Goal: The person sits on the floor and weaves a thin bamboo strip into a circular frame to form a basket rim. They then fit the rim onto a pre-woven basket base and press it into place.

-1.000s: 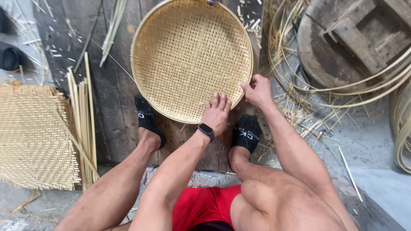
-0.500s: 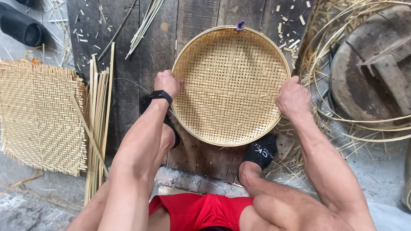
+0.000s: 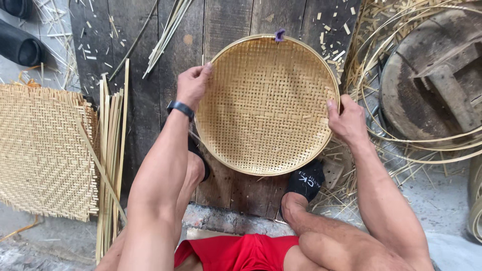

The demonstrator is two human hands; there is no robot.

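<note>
A round woven bamboo tray (image 3: 266,105) lies on dark wooden planks (image 3: 150,100) between my feet. My left hand (image 3: 192,84), a black band on its wrist, grips the tray's left rim. On the right rim my right hand (image 3: 346,120) holds on with the thumb over the edge. A small purple tie (image 3: 279,34) marks the far rim. My right foot in a black sock (image 3: 305,181) sits just under the tray's near edge.
A flat square woven mat (image 3: 42,150) lies at the left, with a bundle of bamboo strips (image 3: 111,150) beside it. Coiled bamboo strips (image 3: 401,145) and a round wooden block (image 3: 432,85) are at the right. Black shoes (image 3: 20,45) sit top left.
Both hands have slid from the near edge of the tray up to its left and right sides. The tray now lies more centred in view.
</note>
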